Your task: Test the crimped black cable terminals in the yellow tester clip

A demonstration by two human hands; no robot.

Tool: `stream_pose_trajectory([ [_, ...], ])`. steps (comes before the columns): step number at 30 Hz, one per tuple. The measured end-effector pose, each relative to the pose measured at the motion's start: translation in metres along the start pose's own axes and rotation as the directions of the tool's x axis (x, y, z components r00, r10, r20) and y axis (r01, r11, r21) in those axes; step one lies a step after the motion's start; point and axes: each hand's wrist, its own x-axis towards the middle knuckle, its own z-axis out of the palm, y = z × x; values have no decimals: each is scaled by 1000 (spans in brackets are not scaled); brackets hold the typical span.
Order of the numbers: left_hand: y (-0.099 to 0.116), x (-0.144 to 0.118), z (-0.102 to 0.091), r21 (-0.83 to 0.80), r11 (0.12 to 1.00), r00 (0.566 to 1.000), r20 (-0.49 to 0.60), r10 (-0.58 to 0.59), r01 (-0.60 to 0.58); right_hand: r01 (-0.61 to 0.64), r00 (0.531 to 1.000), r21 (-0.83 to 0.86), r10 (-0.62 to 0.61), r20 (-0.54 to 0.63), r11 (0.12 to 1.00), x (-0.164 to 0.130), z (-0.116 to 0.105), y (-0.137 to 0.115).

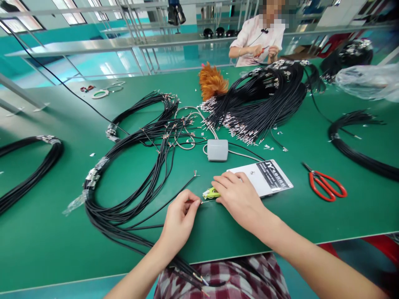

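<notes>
My left hand (182,214) pinches the end of a black cable between thumb and fingertips, and a thin wire (206,202) sticks out to the right. My right hand (238,197) is curled over a yellow-green clip (212,193), whose jaws point left toward that wire. Whether the jaws touch the wire I cannot tell. Behind my right hand lies a flat white device (257,178) with a black printed label, partly covered by the hand. A bundle of black cables (90,203) curves around on the left, its stripped ends fanned out near the table's middle.
Red-handled scissors (327,185) lie at the right. A grey box (217,150) with a cord stands behind the device. More black cables (268,99) are heaped at the back beside an orange fluffy thing (212,81). Across the green table (199,241), a person (258,39) handles something small.
</notes>
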Motion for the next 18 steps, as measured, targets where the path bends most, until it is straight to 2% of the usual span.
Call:
stream_pose_trajectory([
  [3, 2, 7, 1, -8, 1000, 1000, -10, -20, 20, 13, 997, -33, -11, 70, 999, 12, 5, 2],
  [18, -14, 27, 8, 102, 995, 998, -65, 2, 5, -15, 998, -61, 19, 65, 998, 20, 6, 4],
])
